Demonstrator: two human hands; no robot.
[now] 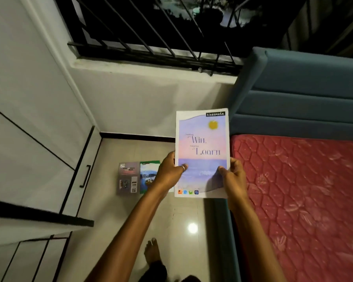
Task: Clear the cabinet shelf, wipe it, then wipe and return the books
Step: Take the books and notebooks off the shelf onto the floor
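I hold a pastel purple and pink notebook (202,145) upright in front of me, above the floor beside the bed. My left hand (169,171) grips its lower left edge, thumb on the cover. Its lower right edge is gripped by my right hand (233,178), thumb also on the cover. Two more books lie flat on the floor below: a grey one (128,178) and a green and blue one (148,176), side by side. The cabinet shelf itself is not visible.
A white cabinet (29,119) with black trim and a drawer handle stands at the left. A bed with a red mattress (304,200) and blue headboard (293,94) fills the right. A barred window (151,27) lies ahead. My bare foot (152,251) is on the glossy tiled floor.
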